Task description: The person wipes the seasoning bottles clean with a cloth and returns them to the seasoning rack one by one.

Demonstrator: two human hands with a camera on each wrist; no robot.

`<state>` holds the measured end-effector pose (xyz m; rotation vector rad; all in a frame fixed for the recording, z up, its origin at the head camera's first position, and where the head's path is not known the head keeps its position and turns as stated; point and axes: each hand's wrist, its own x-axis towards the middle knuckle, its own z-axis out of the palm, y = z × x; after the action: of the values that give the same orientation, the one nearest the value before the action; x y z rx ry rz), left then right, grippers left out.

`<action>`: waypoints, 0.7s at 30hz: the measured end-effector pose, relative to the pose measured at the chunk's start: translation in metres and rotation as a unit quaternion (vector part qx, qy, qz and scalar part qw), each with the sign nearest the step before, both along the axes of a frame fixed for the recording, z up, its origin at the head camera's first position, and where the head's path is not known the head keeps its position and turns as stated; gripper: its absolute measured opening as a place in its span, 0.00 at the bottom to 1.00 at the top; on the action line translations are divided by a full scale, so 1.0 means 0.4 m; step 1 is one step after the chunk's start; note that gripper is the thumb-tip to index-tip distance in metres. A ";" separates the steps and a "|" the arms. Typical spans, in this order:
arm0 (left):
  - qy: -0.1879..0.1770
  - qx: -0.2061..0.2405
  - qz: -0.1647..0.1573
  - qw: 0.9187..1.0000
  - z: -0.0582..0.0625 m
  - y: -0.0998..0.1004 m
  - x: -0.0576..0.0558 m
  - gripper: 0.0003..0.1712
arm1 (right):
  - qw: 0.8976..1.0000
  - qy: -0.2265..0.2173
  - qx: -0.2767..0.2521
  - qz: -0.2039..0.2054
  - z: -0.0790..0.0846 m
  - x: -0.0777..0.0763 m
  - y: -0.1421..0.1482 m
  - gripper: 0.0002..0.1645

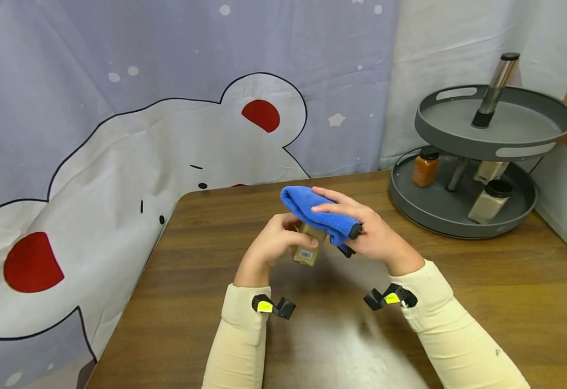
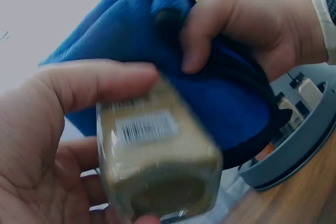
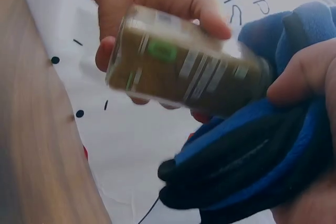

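My left hand [image 1: 269,246] grips a square clear spice jar [image 1: 306,256] of tan powder, tilted above the table with its base toward me. A barcode label [image 2: 147,127] shows on its side in the left wrist view. My right hand [image 1: 373,229] holds a folded blue cloth [image 1: 307,204] with black edging, its thumb on one side and fingers spread over the other. The cloth wraps the jar's upper end, so the cap is hidden. In the right wrist view the printed side of the jar [image 3: 173,66] runs into the cloth [image 3: 252,145].
A grey two-tier round stand [image 1: 463,236] is at the back right. On its lower tier sit an orange-filled jar [image 1: 425,170], a pale jar with a black lid [image 1: 489,204] and another pale jar [image 1: 489,171]. A printed curtain [image 1: 166,140] hangs behind the wooden table [image 1: 191,324].
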<state>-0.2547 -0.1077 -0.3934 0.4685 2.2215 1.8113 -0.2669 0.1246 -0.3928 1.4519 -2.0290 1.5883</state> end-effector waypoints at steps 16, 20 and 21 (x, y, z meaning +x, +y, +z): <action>-0.134 0.284 -0.250 0.916 -0.051 0.013 -0.017 0.22 | 0.988 0.045 -0.134 0.070 0.001 0.014 -0.020 0.34; -0.129 0.273 -0.224 0.927 -0.046 0.023 -0.013 0.18 | 0.985 0.043 -0.158 0.058 -0.003 0.013 -0.021 0.31; -0.125 0.261 -0.203 0.935 -0.042 0.025 -0.010 0.16 | 0.984 0.041 -0.163 0.054 -0.004 0.012 -0.021 0.31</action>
<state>-0.2586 -0.0977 -0.4101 0.6880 1.3387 2.0640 -0.2619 0.1161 -0.3946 1.4925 -1.5772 1.7698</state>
